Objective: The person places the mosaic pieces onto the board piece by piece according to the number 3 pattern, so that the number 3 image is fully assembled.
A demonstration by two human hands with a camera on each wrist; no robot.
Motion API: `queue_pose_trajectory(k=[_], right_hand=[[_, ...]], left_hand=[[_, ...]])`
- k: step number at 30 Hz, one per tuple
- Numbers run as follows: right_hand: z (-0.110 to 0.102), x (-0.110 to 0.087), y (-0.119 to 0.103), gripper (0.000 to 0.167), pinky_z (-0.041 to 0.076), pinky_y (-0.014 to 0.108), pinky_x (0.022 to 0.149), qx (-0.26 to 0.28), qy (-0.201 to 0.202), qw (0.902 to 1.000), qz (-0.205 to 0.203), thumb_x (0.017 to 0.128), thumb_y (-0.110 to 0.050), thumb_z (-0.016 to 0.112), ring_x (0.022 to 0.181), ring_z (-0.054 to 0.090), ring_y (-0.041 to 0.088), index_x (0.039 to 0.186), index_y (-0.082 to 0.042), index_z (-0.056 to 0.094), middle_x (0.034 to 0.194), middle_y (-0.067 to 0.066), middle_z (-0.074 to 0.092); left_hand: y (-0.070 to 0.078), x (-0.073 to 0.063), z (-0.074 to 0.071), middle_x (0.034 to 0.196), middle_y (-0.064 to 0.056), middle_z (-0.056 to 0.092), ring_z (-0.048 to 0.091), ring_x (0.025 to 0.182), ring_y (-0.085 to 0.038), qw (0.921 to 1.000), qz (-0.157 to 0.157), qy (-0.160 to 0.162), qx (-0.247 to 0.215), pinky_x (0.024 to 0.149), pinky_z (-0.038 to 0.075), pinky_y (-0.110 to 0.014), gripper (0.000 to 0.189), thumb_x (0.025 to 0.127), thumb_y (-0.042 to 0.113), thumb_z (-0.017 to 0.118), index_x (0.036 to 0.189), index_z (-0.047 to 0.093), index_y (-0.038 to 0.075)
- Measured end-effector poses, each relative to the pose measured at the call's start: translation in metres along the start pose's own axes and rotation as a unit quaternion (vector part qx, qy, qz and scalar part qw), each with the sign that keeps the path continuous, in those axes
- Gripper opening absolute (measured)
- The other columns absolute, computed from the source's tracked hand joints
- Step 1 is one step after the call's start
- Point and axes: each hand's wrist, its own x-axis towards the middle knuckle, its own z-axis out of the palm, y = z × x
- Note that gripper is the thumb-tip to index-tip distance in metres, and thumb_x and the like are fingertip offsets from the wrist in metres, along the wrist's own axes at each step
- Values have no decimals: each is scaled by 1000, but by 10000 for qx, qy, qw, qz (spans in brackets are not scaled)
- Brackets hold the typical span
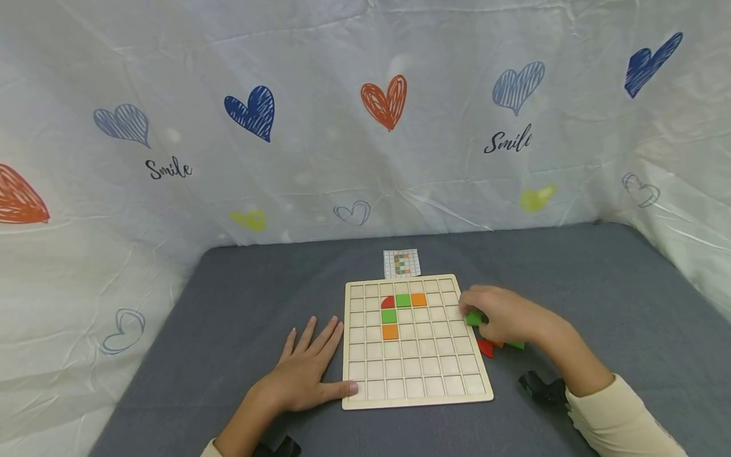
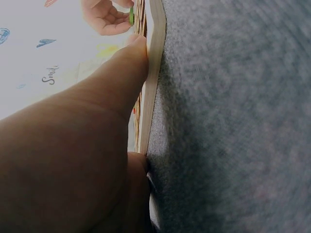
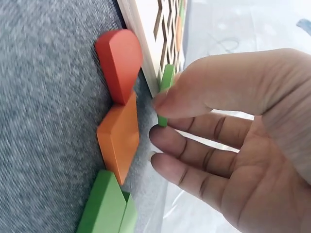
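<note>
A wooden grid board (image 1: 419, 368) lies on the grey cloth. In its cells sit a red quarter-round tile (image 1: 388, 303), two green square tiles (image 1: 403, 300) and two orange square tiles (image 1: 419, 299). My left hand (image 1: 305, 374) lies flat at the board's left edge, fingers straight, thumb on its lower left corner. Just off the board's right edge, my right hand (image 1: 508, 314) pinches a green tile (image 3: 166, 77) between thumb and fingers. Under that hand lie a red tile (image 3: 119, 63), an orange tile (image 3: 119, 138) and green tiles (image 3: 102, 206) in a row.
A small printed pattern card (image 1: 402, 263) lies against the board's far edge. Black wrist straps (image 1: 542, 388) show near both wrists. Behind the table (image 1: 274, 279) hangs a white curtain (image 1: 320, 146) with hearts and lettering.
</note>
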Motion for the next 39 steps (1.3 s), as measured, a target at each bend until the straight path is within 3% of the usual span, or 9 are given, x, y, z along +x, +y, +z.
queue_pose_trajectory(k=[10,18,29,39], right_hand=[[4,3,-8,35,45,30,68,-182,126,9991,-368,74,14,65,80,49,13,94,-15,67,89,-6,55],[11,7,-9,37,45,30,69,10,218,9955,-920,71,15,63,80,50,13,94,-14,66,89,-6,55],[18,12,-14,40,42,27,66,89,274,9950,-961,69,17,56,76,47,11,89,-16,64,83,-6,52],[23,20,-20,39,43,27,67,77,350,9938,-1054,70,17,54,76,48,12,88,-15,65,84,-6,54]], left_hand=[[3,-2,-3,168,3,8,-6,152,-33,10000,-52,-26,20,115,-3,-64,109,82,85,48,163,15,20],[-7,2,6,167,5,3,-9,152,-31,9999,1,50,88,114,-7,-63,111,81,87,48,163,11,22],[-10,4,10,167,6,3,-9,151,-30,9999,60,133,22,114,-8,-63,112,79,89,46,163,11,22],[2,-1,-3,168,2,8,-5,152,-35,10000,45,-15,-49,114,-4,-66,108,83,83,50,163,15,19]])
